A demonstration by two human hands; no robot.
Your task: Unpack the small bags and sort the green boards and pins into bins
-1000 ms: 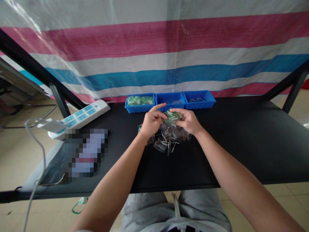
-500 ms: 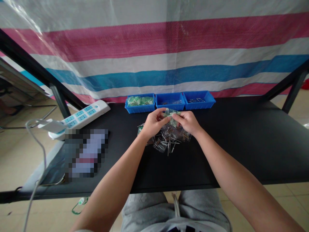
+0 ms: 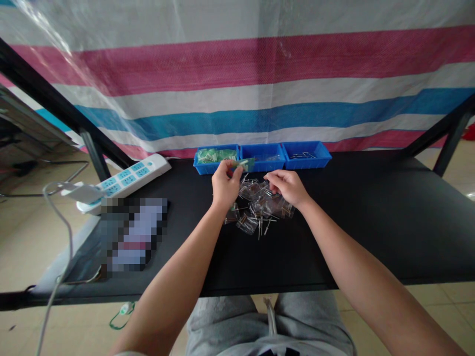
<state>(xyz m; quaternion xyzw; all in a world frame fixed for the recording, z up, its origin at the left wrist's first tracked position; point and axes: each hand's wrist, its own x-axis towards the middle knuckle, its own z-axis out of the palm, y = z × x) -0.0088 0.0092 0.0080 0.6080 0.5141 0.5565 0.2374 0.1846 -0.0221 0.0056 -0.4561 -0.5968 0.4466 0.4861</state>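
Note:
My left hand pinches a small green-tinted plastic packet just in front of the left blue bin. To its right, my right hand is closed with thumb and fingertips together; whether anything small is in them cannot be seen. Between and below both hands lies a pile of clear plastic packets with brownish pieces inside. Loose pop rivets stick out at the near side of the pile. The left blue bin holds green packets.
Along the back of the black table, the middle blue bin holds clear packets and the right blue bin holds thin metal pieces. A white power strip with a plugged-in cable and a blurred-out flat item lie at left.
My hands have moved apart. The green packet, earlier between both hands, has gone left with my left hand towards the left bin. My right hand stays over the pile's right side.

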